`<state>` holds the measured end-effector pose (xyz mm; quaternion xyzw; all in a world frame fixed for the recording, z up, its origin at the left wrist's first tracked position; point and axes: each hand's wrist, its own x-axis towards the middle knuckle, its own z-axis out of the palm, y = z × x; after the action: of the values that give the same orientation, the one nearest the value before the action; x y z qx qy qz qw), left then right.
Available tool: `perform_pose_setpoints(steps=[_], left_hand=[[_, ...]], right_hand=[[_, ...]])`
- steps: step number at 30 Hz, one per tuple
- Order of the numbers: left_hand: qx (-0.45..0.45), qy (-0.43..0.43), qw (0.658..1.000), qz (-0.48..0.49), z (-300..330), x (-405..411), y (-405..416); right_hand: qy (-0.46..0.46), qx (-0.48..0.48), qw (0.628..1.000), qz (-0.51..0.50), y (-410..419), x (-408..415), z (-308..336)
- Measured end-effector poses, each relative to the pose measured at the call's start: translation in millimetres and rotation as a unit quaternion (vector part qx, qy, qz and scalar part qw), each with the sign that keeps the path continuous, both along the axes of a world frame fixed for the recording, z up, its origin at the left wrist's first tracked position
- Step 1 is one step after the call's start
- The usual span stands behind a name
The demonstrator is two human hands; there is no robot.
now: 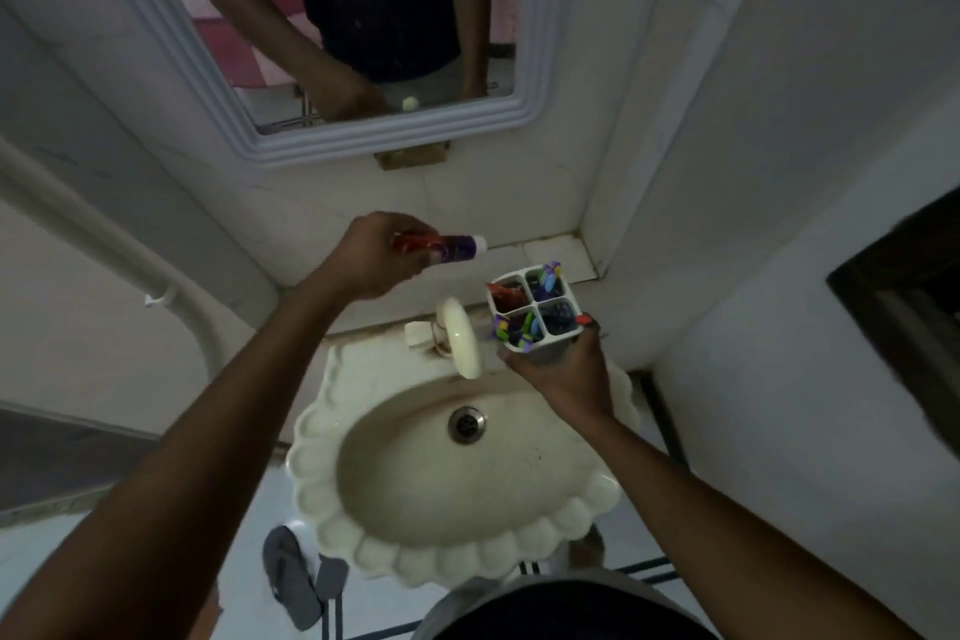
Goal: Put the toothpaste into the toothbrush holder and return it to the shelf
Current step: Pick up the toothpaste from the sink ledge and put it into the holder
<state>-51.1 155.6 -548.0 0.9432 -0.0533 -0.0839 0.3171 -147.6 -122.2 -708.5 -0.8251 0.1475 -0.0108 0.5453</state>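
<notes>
My left hand (371, 257) grips a red and purple toothpaste tube (441, 244) with a white cap that points right, held level above the back of the sink. My right hand (563, 372) holds a white toothbrush holder (558, 348) from below, upright, to the right of the tap. The holder has four compartments; coloured toothbrushes stand in several of them and something red sits in the far-left one. The tube is apart from the holder, up and to its left. The tiled shelf (550, 250) runs along the wall just behind the holder.
A cream scalloped sink (363, 499) with a metal drain (466, 425) lies below my hands. A cream tap (460, 338) stands at its back. A framed mirror (540, 68) hangs above. A white pipe (104, 234) runs at left; sandals (293, 577) lie on the floor.
</notes>
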Motion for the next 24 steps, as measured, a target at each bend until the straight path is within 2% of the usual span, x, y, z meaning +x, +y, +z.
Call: perform_pose_setpoints(steps=[3, 8, 19, 21, 24], left_hand=[[0.032, -0.035, 0.996, -0.071, 24, -5, -48], [0.111, -0.067, 0.976, -0.173, 21, -15, -110], [0.273, -0.036, 0.934, -0.228, -3, -7, -182], [0.255, -0.037, 0.941, -0.219, -12, -7, -182], [0.145, -0.039, 0.978, -0.145, -20, -9, -163]], right_hand=[[0.012, -0.003, 1.0, 0.02, -12, 1, -1], [0.011, 0.012, 0.999, 0.04, -21, 3, 4], [0.002, -0.029, 0.997, 0.073, -30, 10, 5], [0.0, -0.037, 0.996, 0.078, -32, 11, 5], [-0.01, -0.023, 0.997, 0.077, -36, 11, 2]])
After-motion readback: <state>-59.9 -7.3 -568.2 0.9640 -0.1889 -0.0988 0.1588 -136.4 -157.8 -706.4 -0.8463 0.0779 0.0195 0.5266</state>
